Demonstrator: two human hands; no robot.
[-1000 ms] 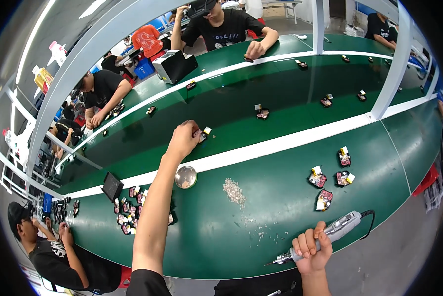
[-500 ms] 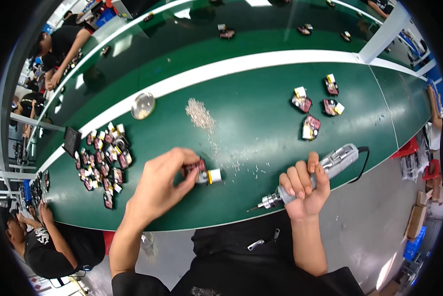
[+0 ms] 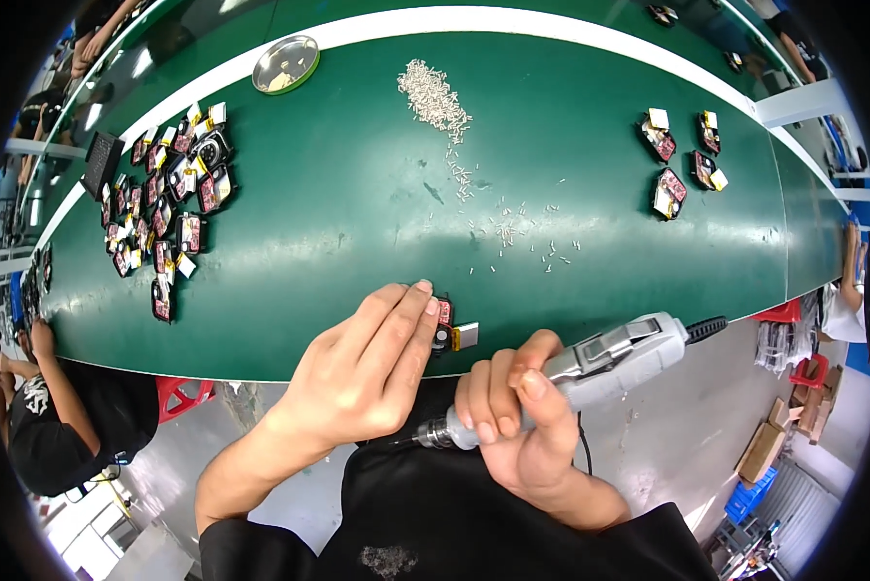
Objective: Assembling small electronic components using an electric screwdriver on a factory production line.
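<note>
My left hand point(image 3: 372, 363) is at the table's near edge, fingers pressed together along the left side of a small black device housing point(image 3: 443, 335) with a reddish circuit board inside. Its thumb is out of sight beneath the fingers. From the housing's right side sticks a silver battery pouch point(image 3: 467, 335) with yellow tape. My right hand point(image 3: 517, 421) is wrapped round a grey electric screwdriver point(image 3: 605, 363), held tilted just right of and below the housing. Its chuck points left, under my left wrist, and the tip is hard to make out against my dark clothing.
Small pale screws lie in a heap point(image 3: 435, 97) and scattered nearer me on the green table point(image 3: 338, 194). Similar housings cluster on the left point(image 3: 164, 194); several more lie right point(image 3: 669, 194). A round dish point(image 3: 287, 66) stands at the back. A person point(image 3: 52, 416) sits at left.
My view has tilted down toward the near table edge. The housing is closer to that edge, with my left fingers now straighter over it. The screwdriver has come left, closer to my left hand.
</note>
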